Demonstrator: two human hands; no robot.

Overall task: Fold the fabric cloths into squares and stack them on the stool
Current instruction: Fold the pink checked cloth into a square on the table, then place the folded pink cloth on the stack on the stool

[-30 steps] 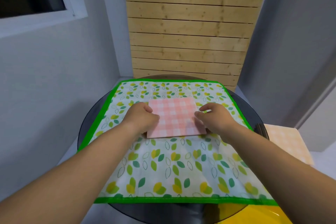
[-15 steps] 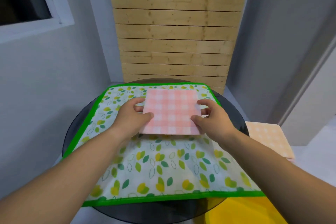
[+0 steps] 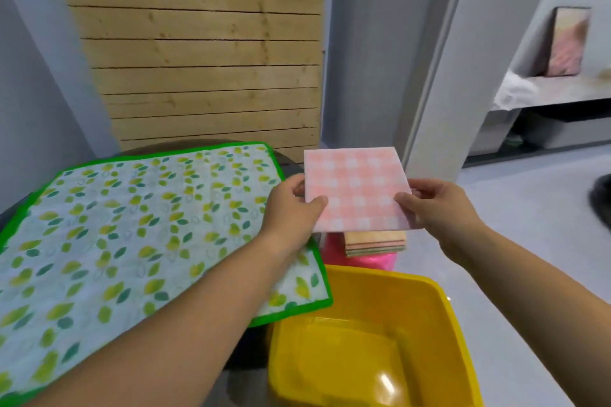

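A folded square cloth of pink-and-white checked fabric is held flat in the air by both hands, right of the round dark surface and clear of it. The left hand grips the cloth's left edge, thumb on top near the near-left corner and the fingers curled under the cloth. The right hand grips the right edge the same way, thumb lying on the checked top, fingers closed beneath. Both hands are pinched shut on the cloth.

Directly below the held cloth, partly hidden by it, a stack of folded squares in orange and pale tones sits on a bright pink stool. Only the near edges of that stack and a little of the stool show. The held cloth hangs above the stack; whether it touches the stack cannot be told.

To the left, a white mat printed with green and yellow leaves and bordered in bright green is spread over the dark surface, and the left forearm crosses over its near-right corner. Near and right of the mat stands a yellow plastic tub, just nearer than the pink stool. A wall of pale wooden planks rises at the far side, behind the surface.
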